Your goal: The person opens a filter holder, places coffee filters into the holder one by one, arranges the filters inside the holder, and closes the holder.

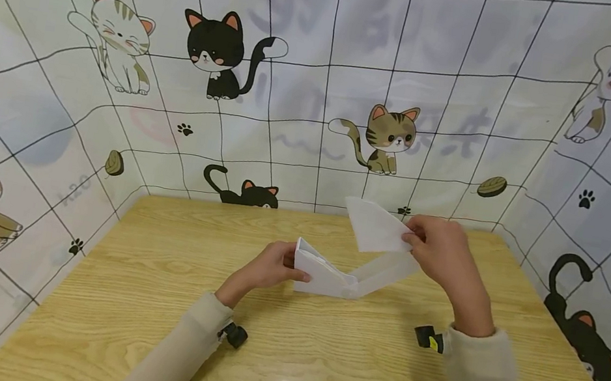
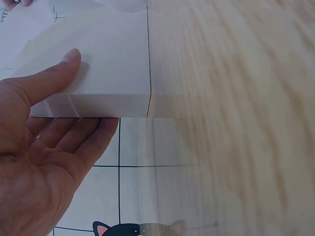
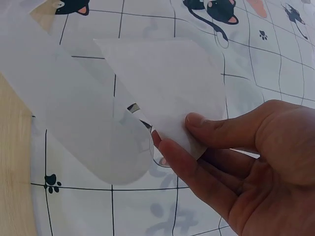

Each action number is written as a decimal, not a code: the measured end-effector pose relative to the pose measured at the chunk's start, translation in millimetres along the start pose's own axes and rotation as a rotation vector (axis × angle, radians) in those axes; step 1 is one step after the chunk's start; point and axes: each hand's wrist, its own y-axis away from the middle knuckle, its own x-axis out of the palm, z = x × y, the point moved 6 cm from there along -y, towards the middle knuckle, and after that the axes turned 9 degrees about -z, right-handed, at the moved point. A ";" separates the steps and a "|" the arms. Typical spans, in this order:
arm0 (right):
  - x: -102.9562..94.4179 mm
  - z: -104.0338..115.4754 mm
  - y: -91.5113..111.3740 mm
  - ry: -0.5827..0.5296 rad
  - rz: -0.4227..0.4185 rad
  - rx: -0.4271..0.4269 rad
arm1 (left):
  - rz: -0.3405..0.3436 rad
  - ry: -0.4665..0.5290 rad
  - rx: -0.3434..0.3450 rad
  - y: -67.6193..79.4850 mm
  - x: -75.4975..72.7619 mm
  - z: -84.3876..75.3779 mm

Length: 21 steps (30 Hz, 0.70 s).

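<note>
A slim white box (image 1: 322,280) stands on its edge over the table, gripped at its left end by my left hand (image 1: 270,265). In the left wrist view the thumb (image 2: 51,76) lies across the box's broad face while the other fingers are behind it, partly hidden. From the box's right end a translucent white flap (image 1: 388,272) slants up and away. My right hand (image 1: 441,250) pinches a corner of a white sheet of paper (image 1: 374,227) above that flap. The right wrist view shows the sheet (image 3: 167,73) between thumb and fingers, overlapping the flap (image 3: 93,132).
Beneath both hands is a light wood-grain table (image 1: 280,358). A white grid-patterned cloth (image 1: 309,86) printed with cartoon cats hangs behind it and along both sides. A small black camera (image 1: 234,335) sits at the left wrist, another (image 1: 427,337) at the right wrist.
</note>
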 end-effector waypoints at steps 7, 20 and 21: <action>7.9 6.3 -0.8 0.000 0.010 -0.024 | -0.007 -0.011 0.002 0.0 -0.5 -0.3; 24.7 18.2 -1.3 -0.007 0.037 -0.075 | 0.003 -0.004 -0.017 -6.0 3.5 18.3; 26.8 18.7 -1.5 -0.011 0.043 -0.077 | 0.003 -0.004 -0.018 -8.0 4.4 23.8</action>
